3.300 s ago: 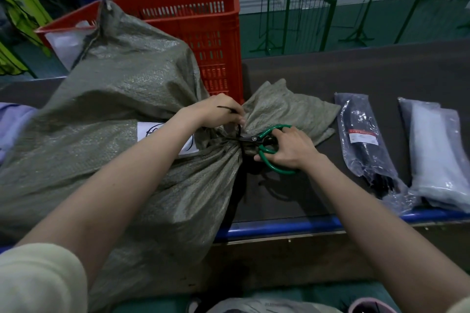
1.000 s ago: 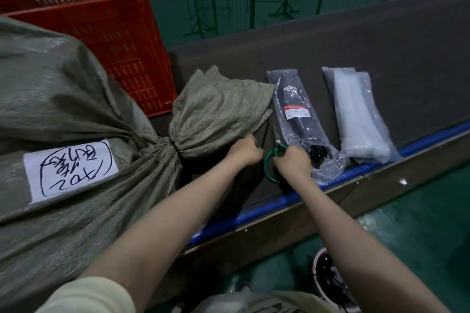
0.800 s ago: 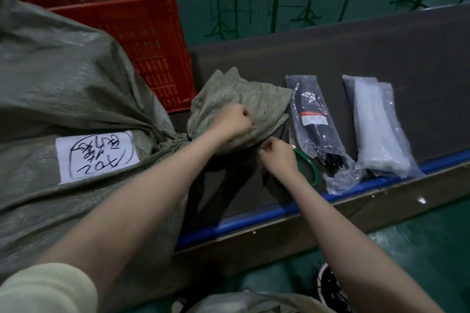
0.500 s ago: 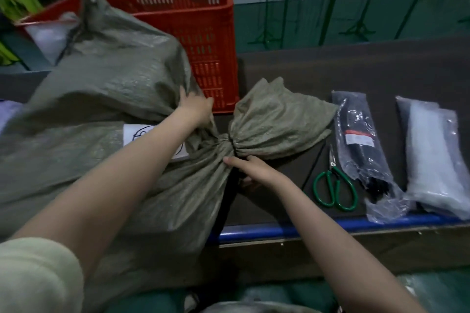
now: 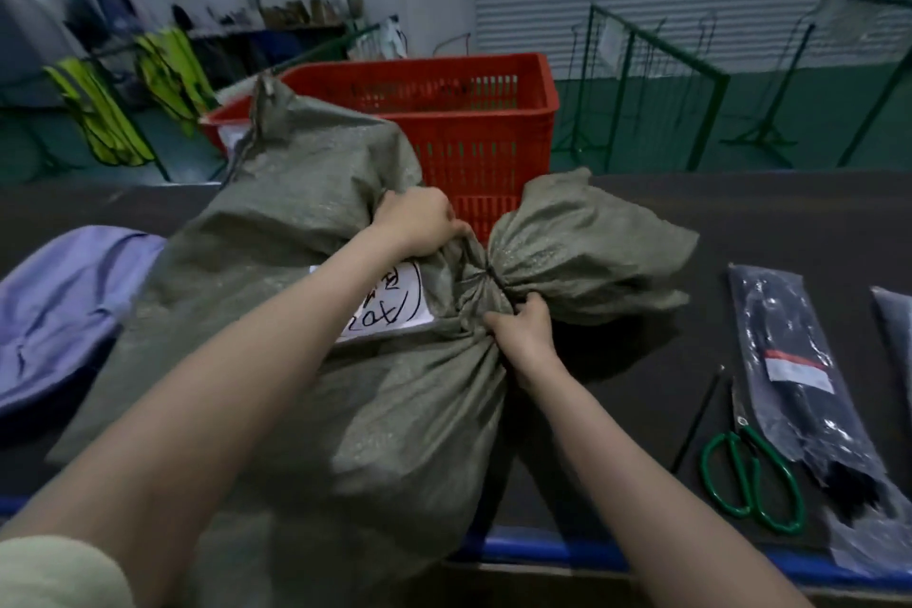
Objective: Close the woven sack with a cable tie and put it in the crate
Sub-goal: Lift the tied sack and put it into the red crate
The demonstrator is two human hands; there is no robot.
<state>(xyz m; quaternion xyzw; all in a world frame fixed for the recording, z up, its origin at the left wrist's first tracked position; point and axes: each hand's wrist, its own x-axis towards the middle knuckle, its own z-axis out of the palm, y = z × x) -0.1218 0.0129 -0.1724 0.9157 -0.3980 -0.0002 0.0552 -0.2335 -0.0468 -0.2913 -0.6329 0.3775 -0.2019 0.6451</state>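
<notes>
You are looking down at a dark table [image 5: 740, 222] where a large grey-green woven sack [image 5: 306, 212] lies on its side, filling the left and middle of the view. Its neck is cinched tight by a thin dark cable tie [image 5: 489, 273], with the loose mouth fanning out to the right of the tie. Your left hand [image 5: 419, 220] is closed on a fistful of sack cloth just left of the neck, on the upper side. Your right hand [image 5: 520, 326] is closed on the gathered cloth just below the tie. A white label [image 5: 390, 306] with handwritten marks sits on the sack, partly hidden by your left forearm. The red crate [image 5: 474, 114] stands directly behind the sack, touching or nearly touching it; I cannot tell which. To your right on the table lie green-handled scissors [image 5: 752, 476], a thin dark offcut strip [image 5: 696, 420] beside them, and a clear packet of black cable ties [image 5: 809, 390]. A lilac cloth [image 5: 64, 301] rests at the far left. Judging by the tied neck and the set-down scissors, the closing step looks finished and you are gripping to lift. The next move calls for raising a bulky, probably heavy sack over the crate's near wall, so expect the cloth to slip unless both grips stay firm.
</notes>
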